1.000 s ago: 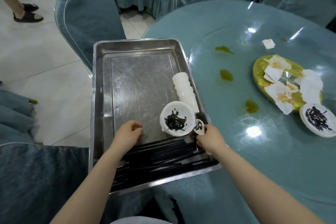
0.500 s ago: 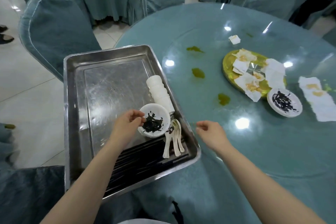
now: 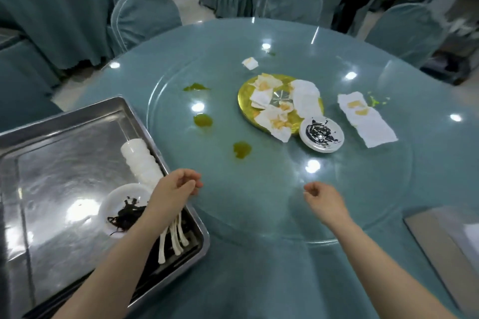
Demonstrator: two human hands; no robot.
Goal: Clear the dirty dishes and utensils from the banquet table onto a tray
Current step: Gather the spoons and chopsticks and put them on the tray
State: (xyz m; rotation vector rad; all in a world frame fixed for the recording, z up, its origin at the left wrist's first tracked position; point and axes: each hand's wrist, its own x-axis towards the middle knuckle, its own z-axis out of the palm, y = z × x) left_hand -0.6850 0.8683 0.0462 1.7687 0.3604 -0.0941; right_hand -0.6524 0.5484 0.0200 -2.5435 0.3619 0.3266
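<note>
A steel tray [image 3: 64, 153] sits at the table's left edge. In it lie a stack of white cups [image 3: 141, 160], a white dish with black residue [image 3: 121, 208], several white spoons [image 3: 172, 239] and black chopsticks near its front rim. My left hand [image 3: 176, 188] hovers over the tray's right rim, fingers loosely curled, holding nothing. My right hand [image 3: 322, 201] hangs over the glass turntable, also loosely curled and empty. Farther out on the turntable stand a small white dish with black residue [image 3: 321, 134] and a gold plate [image 3: 246, 96] covered with used napkins.
Greenish spills [image 3: 242, 149] dot the glass turntable [image 3: 259, 202]. A long stained napkin [image 3: 366, 119] lies right of the gold plate, a small one [image 3: 250, 63] beyond it. Covered chairs [image 3: 143, 17] ring the table. A grey surface [image 3: 445, 246] shows at the right edge.
My left hand has left the dish in the tray and moved right to the tray's rim. My right hand has moved out over the turntable. The view has swung toward the table's middle.
</note>
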